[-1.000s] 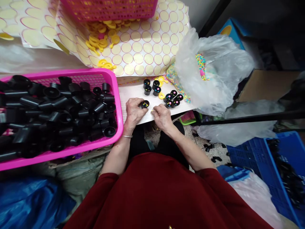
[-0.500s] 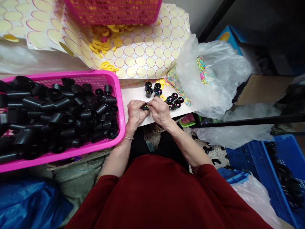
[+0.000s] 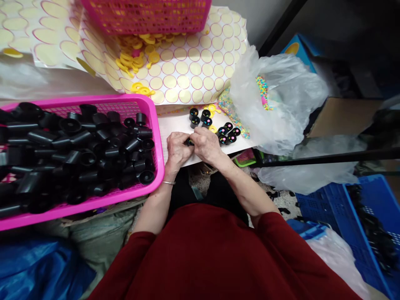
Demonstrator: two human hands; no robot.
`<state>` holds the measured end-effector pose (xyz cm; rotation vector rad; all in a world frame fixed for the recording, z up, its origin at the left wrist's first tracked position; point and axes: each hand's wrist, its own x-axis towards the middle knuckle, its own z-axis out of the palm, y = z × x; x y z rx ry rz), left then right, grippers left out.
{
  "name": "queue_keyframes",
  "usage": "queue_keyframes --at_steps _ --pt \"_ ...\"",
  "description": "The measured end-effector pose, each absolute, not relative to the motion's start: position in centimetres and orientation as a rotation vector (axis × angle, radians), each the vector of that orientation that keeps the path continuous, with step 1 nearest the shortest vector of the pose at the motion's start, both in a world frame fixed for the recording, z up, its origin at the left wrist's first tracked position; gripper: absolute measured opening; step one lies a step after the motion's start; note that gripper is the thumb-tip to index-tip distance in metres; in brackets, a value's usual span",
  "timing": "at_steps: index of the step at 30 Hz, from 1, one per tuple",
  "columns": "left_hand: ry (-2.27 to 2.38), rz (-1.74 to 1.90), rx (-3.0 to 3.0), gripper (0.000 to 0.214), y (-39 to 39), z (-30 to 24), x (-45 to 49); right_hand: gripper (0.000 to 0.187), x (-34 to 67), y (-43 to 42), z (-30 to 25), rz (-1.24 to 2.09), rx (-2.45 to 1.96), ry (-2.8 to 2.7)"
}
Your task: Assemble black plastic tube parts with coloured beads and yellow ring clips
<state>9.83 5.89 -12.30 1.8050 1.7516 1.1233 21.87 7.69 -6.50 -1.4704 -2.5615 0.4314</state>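
Observation:
Close to the table's front edge, my left hand (image 3: 178, 149) is closed around a small black plastic cup (image 3: 189, 142), mostly covered by fingers. My right hand (image 3: 206, 145) meets it from the other side, its fingers bunched at the cup's top; whether they pinch something small is hidden. Just beyond stand several black cups (image 3: 195, 121) with coloured beads inside. To the right is another cluster of black cups (image 3: 223, 131), with pink and blue bits showing. Yellow ring-shaped plastic pieces (image 3: 212, 109) lie beside them on the white tabletop (image 3: 170, 122).
A pink basket (image 3: 159, 137) full of black cups stands at left. Behind are a second pink basket (image 3: 150, 25), yellow pieces (image 3: 134, 58) and sheets of round stickers (image 3: 184, 66). At right sit a clear bag (image 3: 287, 91) with colourful beads and a blue crate (image 3: 340, 208).
My right hand has shifted slightly left and farther over the cup, covering more of it. My left hand keeps its grip in nearly the same place.

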Motion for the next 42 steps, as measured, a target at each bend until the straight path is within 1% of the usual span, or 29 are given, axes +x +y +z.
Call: queue_keyframes --at_steps 5,8,11,14,17,21,23,25,31,35,38,42 --pt "1.763 1.138 1.793 0.005 6.0 -12.7 9.7 0.027 22.0 7.7 -6.6 0.406 -1.400 -2.581" --pt "1.779 1.134 1.797 0.011 6.2 -13.0 9.7 0.027 23.3 7.1 -7.0 0.425 -1.316 -2.474" --pt "1.800 1.132 1.774 0.018 6.3 -13.1 9.7 0.028 25.7 5.8 -7.8 0.454 -1.299 -2.192" --pt "1.814 1.124 1.741 0.020 6.2 -13.0 9.7 0.029 28.7 4.8 -9.1 0.344 -1.468 -1.764" --pt "1.802 1.127 1.737 0.022 6.2 -13.0 9.6 0.040 31.2 5.3 -10.9 0.276 -1.607 -1.503" --pt "1.815 1.144 1.717 0.025 6.3 -13.2 9.4 0.063 32.5 7.8 -12.7 0.426 -1.610 -1.469" --pt "1.811 1.149 1.723 0.026 6.4 -13.3 9.4 0.070 32.3 8.9 -13.0 0.519 -1.577 -1.482" --pt "1.805 1.156 1.744 0.025 6.4 -13.3 9.3 0.069 31.7 9.5 -13.0 0.588 -1.557 -1.489" --pt "1.841 1.130 1.811 0.022 6.2 -13.4 9.4 0.043 29.8 8.6 -12.7 0.574 -1.514 -1.478" --pt "1.841 1.092 1.850 0.023 6.0 -13.5 9.6 0.034 28.4 7.8 -12.7 0.539 -1.532 -1.469" --pt "1.862 1.098 1.802 0.024 6.0 -13.5 9.7 0.037 27.0 7.6 -13.0 0.519 -1.561 -1.422" --pt "1.893 1.154 1.662 0.025 5.9 -13.0 9.7 0.055 25.4 7.7 -13.1 0.487 -1.600 -1.418"
